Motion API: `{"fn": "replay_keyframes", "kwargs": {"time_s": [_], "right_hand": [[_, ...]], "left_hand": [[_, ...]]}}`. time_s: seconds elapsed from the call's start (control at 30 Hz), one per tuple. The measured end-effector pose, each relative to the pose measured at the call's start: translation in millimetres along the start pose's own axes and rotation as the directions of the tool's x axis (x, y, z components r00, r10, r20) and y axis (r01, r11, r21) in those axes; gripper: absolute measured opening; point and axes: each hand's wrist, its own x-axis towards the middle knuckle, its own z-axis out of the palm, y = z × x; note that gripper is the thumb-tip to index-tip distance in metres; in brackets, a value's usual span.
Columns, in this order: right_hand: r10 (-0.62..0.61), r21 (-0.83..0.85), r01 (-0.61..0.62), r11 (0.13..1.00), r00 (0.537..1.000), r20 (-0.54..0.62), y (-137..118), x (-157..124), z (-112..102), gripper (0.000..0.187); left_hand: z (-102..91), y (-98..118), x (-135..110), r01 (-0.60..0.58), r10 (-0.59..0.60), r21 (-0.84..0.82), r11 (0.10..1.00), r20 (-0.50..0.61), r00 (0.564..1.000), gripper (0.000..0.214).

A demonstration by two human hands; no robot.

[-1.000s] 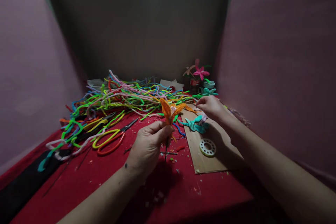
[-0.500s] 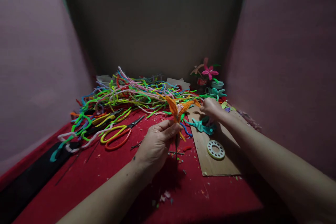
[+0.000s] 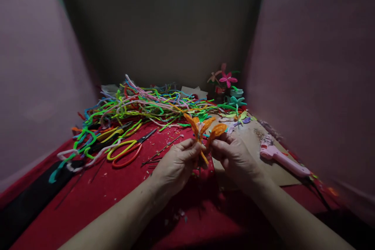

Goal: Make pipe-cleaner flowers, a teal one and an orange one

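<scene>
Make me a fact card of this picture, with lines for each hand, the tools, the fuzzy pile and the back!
Left hand: pinching an orange flower near its base
Right hand: holding an orange petal close beside the flower
Scissors: on the red cloth, left of the hands
Pink glue gun: partly over the cardboard
Fuzzy stems: many colors, heaped
Back right: pink flower

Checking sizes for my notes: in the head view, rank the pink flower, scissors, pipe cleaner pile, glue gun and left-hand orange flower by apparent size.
1. Pipe cleaner pile
2. Scissors and glue gun: too alike to rank
3. Orange flower, partly hidden
4. Pink flower, which is farther back
</scene>
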Motion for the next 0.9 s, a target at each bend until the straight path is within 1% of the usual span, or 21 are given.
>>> {"fn": "replay_keyframes", "kwargs": {"time_s": [0.13,0.2,0.27,0.3,0.33,0.37,0.4,0.43,0.47,0.5,0.53,0.57,0.6,0.63,0.67,0.73,0.77,0.8,0.83,0.87,0.9], "right_hand": [[0.017,0.033,-0.017,0.999,1.0,0.013,5.0,-3.1,4.1,0.009],[0.043,-0.004,-0.043,0.999,0.999,-0.023,2.7,-7.5,4.1,0.007],[0.091,-0.12,-0.101,0.988,0.992,-0.091,-3.7,-15.5,-1.8,0.008],[0.101,-0.226,-0.127,0.966,0.987,-0.122,-8.2,-21.1,-8.3,0.01],[0.071,-0.366,-0.126,0.922,0.984,-0.162,-13.0,-27.5,-17.9,0.014],[-0.02,-0.523,-0.1,0.846,0.975,-0.219,-17.8,-34.7,-30.6,0.019],[-0.161,-0.678,-0.061,0.733,0.952,-0.26,-22.3,-42.2,-46.1,0.021],[-0.336,-0.812,-0.035,0.582,0.899,-0.28,-26.4,-50.0,-63.7,0.022],[-0.486,-0.921,-0.045,0.387,0.839,-0.245,-29.8,-57.5,-82.5,0.022],[-0.568,-0.982,-0.089,0.168,0.805,-0.17,-32.6,-64.6,-101.2,0.024],[-0.603,-0.989,-0.136,-0.05,0.794,-0.079,-34.6,-70.8,-118.6,0.027],[-0.581,-0.96,-0.171,-0.221,0.814,-0.011,-35.9,-75.7,-133.8,0.031],[-0.547,-0.914,-0.211,-0.346,0.837,0.014,-36.2,-79.1,-146.0,0.033],[-0.519,-0.862,-0.251,-0.44,0.855,0.016,-35.8,-80.7,-154.9,0.033],[-0.483,-0.819,-0.267,-0.507,0.875,0.013,-34.8,-80.6,-160.9,0.031],[-0.438,-0.777,-0.269,-0.569,0.899,0.009,-32.3,-76.1,-166.2,0.027],[-0.428,-0.779,-0.26,-0.57,0.904,0.012,-31.4,-72.6,-167.0,0.026],[-0.433,-0.796,-0.252,-0.55,0.901,0.014,-31.1,-69.2,-167.4,0.027],[-0.451,-0.827,-0.248,-0.504,0.893,0.007,-31.6,-66.3,-167.9,0.028],[-0.48,-0.87,-0.248,-0.426,0.877,-0.015,-33.0,-64.5,-168.4,0.029],[-0.512,-0.919,-0.245,-0.309,0.857,-0.056,-35.2,-63.9,-168.7,0.029]], "left_hand": [[1.5,2.6,-1.1,0.008,-0.009,-0.015,1.0,-0.056,0.998,0.024],[0.9,3.9,-1.2,0.008,-0.01,-0.026,1.0,-0.07,0.998,0.025],[-0.4,4.5,-0.5,-0.007,0.004,-0.029,1.0,-0.083,0.997,0.025],[-1.2,4.6,0.1,-0.016,0.013,-0.03,0.999,-0.09,0.996,0.024],[-1.9,4.6,0.8,-0.023,0.02,-0.028,0.999,-0.094,0.995,0.024],[-2.4,4.5,1.5,-0.028,0.026,-0.025,0.999,-0.094,0.995,0.023],[-2.8,4.4,2.0,-0.025,0.023,-0.021,0.999,-0.093,0.995,0.022],[-3.1,4.3,2.3,-0.018,0.017,-0.015,1.0,-0.088,0.996,0.021],[-3.4,4.0,2.5,-0.009,0.008,-0.009,1.0,-0.079,0.997,0.02],[-3.7,3.8,2.6,0.004,-0.004,-0.004,1.0,-0.071,0.997,0.02],[-4.0,3.4,2.7,0.013,-0.012,0.002,1.0,-0.057,0.998,0.019],[-4.5,3.0,2.7,0.019,-0.019,0.005,1.0,-0.044,0.999,0.019],[-5.1,2.5,2.9,0.022,-0.021,0.007,1.0,-0.035,0.999,0.018],[-5.8,2.0,3.2,0.022,-0.022,0.011,1.0,-0.027,0.999,0.018],[-6.4,1.6,3.7,0.024,-0.023,0.015,1.0,-0.028,0.999,0.018],[-7.5,1.1,4.8,0.023,-0.021,0.028,0.999,-0.049,0.999,0.017],[-7.9,1.0,5.3,0.02,-0.018,0.035,0.999,-0.063,0.998,0.016],[-8.1,1.1,5.8,0.016,-0.013,0.038,0.999,-0.076,0.997,0.016],[-8.1,1.3,6.2,0.012,-0.009,0.037,0.999,-0.09,0.996,0.016],[-7.9,1.7,6.4,0.009,-0.005,0.036,0.999,-0.101,0.995,0.017],[-7.4,2.1,6.5,0.006,-0.003,0.034,0.999,-0.108,0.994,0.017]]}}
